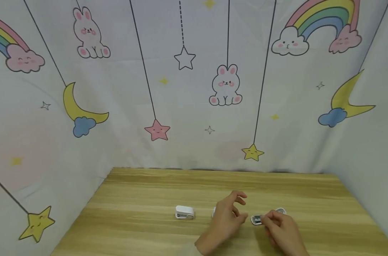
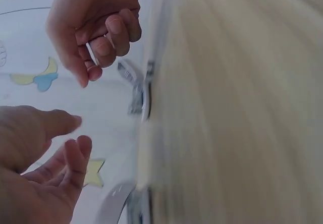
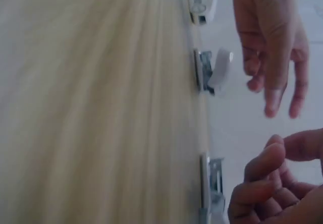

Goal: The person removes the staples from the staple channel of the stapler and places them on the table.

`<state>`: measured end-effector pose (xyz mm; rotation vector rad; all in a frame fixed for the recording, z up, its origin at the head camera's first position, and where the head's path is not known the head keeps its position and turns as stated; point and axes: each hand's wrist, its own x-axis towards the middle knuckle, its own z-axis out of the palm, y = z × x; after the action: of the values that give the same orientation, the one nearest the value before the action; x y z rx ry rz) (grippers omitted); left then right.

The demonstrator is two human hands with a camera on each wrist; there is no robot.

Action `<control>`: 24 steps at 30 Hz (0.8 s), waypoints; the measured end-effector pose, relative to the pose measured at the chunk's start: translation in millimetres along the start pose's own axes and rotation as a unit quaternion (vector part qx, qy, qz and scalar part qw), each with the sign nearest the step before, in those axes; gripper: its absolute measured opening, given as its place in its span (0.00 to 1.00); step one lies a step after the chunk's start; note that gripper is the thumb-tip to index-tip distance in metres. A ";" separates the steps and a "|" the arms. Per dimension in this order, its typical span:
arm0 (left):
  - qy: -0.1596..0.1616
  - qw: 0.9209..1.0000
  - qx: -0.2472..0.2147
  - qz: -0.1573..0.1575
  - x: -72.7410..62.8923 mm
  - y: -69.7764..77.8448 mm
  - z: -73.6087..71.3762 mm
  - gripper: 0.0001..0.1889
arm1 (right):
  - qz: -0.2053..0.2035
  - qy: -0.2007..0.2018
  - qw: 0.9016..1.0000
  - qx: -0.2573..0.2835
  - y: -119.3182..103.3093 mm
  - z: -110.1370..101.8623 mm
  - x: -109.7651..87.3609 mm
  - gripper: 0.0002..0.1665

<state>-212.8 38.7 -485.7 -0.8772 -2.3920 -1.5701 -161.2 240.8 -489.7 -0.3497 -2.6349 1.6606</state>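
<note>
My left hand hovers over the table beside the middle stapler, its fingers bent loosely and the thumb apart. That small white stapler has its top raised, and the hand hides most of it in the head view. My right hand is at the right stapler, which lies opened out with its metal channel showing and its white top folded back. Between the right thumb and curled fingers shows a thin pale strip, too small to name. The left stapler stands nearly closed.
A light wood-grain table lies under both hands. White cloth printed with stars, moons and rabbits rises behind it and along both sides.
</note>
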 end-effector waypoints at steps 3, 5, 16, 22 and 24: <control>0.022 0.999 0.022 0.009 -2.0 -3.8 -20.5 0.23 | -0.023 0.004 1.000 0.008 -11.2 8.4 2.7 0.14; 0.032 0.999 0.034 0.002 -5.0 -9.4 -33.3 0.23 | -0.033 0.001 0.999 0.023 -19.3 15.9 6.0 0.14; 0.004 0.996 -0.018 -0.092 -29.0 -37.3 -68.2 0.34 | -0.179 -0.135 0.973 0.048 -44.0 56.9 36.0 0.21; -0.013 0.997 0.000 -0.077 -32.2 -44.3 -70.9 0.31 | -0.221 -0.161 0.961 0.035 -49.0 74.6 42.1 0.20; -0.017 0.997 -0.003 -0.076 -32.9 -48.0 -70.2 0.30 | -0.216 -0.164 0.962 0.023 -49.6 78.6 42.6 0.19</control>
<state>-225.2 -49.2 -506.6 -0.7435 -2.5331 -1.6286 -221.6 158.5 -484.7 0.5115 -2.6083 1.7372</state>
